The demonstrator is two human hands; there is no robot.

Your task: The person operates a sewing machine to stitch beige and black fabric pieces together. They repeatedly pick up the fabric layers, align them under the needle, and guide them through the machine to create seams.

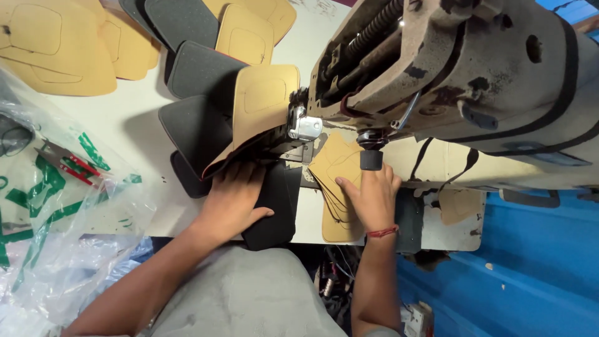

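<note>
Left hand (234, 200) is pressing flat, fingers apart, on a black foam panel (274, 206); right hand (373, 196) is lying open on stacked tan leather pieces (337, 165).

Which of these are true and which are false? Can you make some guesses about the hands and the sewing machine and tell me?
1. The left hand lies flat on a black piece. True.
2. The right hand holds red snips. False: it rests on a stack of tan pieces; the red snips lie far left on a plastic bag.
3. The sewing machine is worn and stained. True.
4. The right wrist is bare. False: it wears a red thread band.
5. Tan and black pieces lie chained behind the machine's needle. True.
</note>
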